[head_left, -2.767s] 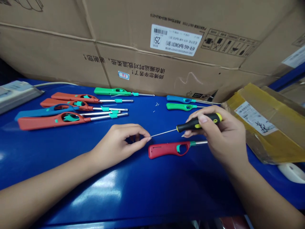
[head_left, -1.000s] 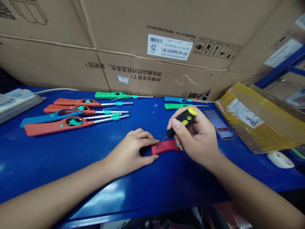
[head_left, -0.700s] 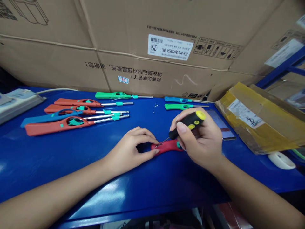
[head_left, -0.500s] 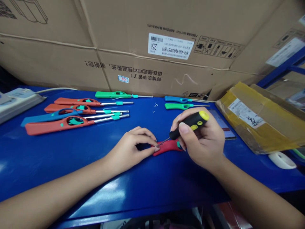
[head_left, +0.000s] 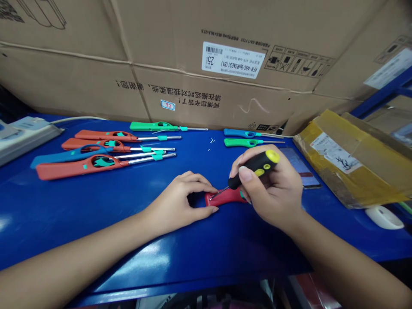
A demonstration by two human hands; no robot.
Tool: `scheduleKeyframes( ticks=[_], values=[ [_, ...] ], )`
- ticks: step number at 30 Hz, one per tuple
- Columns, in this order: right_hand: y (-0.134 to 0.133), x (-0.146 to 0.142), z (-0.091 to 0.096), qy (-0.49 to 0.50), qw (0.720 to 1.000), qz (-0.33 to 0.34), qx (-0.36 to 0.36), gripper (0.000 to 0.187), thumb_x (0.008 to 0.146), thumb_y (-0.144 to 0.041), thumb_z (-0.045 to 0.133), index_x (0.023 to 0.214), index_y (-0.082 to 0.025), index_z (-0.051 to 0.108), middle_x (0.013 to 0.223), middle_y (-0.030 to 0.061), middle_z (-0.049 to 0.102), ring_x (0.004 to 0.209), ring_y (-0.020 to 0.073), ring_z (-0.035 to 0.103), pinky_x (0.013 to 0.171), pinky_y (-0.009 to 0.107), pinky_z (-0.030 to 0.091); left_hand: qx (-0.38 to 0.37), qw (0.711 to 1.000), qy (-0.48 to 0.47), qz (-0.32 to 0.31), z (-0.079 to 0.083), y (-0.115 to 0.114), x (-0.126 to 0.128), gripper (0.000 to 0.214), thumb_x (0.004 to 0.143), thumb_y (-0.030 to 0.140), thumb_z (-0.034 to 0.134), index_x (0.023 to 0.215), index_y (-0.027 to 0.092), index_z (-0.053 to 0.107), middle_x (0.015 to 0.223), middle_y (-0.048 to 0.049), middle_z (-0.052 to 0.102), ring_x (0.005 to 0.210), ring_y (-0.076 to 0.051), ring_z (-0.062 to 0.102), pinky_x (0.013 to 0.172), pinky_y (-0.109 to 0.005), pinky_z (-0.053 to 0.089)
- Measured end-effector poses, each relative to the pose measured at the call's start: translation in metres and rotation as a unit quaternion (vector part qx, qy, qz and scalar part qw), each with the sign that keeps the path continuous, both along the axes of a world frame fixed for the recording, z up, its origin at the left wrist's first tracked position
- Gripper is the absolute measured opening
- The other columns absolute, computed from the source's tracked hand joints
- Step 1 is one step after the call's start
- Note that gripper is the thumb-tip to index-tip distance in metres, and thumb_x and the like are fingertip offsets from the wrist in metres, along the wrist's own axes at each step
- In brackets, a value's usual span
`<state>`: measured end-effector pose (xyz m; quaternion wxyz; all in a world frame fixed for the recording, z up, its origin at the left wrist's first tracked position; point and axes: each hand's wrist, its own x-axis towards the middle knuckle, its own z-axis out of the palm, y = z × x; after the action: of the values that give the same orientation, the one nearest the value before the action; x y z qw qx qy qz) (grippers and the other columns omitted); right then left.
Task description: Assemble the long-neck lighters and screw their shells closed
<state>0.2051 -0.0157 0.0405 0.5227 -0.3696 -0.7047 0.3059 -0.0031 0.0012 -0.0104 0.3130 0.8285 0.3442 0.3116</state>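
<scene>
A red lighter (head_left: 227, 196) with a green trigger lies on the blue table; its far part is hidden behind my right hand. My left hand (head_left: 182, 195) grips the near-left end, with the thumb on the front edge and fingers on the back edge. In my right hand (head_left: 273, 184) is a black and yellow screwdriver (head_left: 257, 168), its handle tilted up to the right. The screwdriver's thin shaft slants down to a small shiny spot, apparently a screw (head_left: 210, 199), at the lighter's left end.
Several long-nosed lighters, including a red one (head_left: 71, 168), lie at the left. A green lighter (head_left: 238, 142) and a blue one (head_left: 238, 133) lie behind my right hand. A phone (head_left: 310, 182), taped parcel (head_left: 363, 167) and white mouse (head_left: 384, 217) are at right. A large carton (head_left: 180, 51) stands behind.
My left thumb and fingers have parted from around the screwdriver tip and now sit on the lighter's two edges. The screwdriver stays at the same end. The view has shifted slightly.
</scene>
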Motion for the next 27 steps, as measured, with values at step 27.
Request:
scheduleKeyframes(
  ticks=[27],
  values=[
    [0.002,0.004,0.011,-0.101,0.994,0.051,0.006,0.041,0.101,-0.028,0.054,0.142,-0.034,0.049,0.117,0.0051,0.068,0.073,0.015,0.067,0.061,0.03,0.058,0.039,0.998,0.034,-0.02,0.001,0.0,0.0,0.026,0.085,0.023,0.075,0.111,0.022,0.075,0.102,-0.0028,0.079,0.09,-0.022,0.067,0.085,-0.038,0.052]
  ],
)
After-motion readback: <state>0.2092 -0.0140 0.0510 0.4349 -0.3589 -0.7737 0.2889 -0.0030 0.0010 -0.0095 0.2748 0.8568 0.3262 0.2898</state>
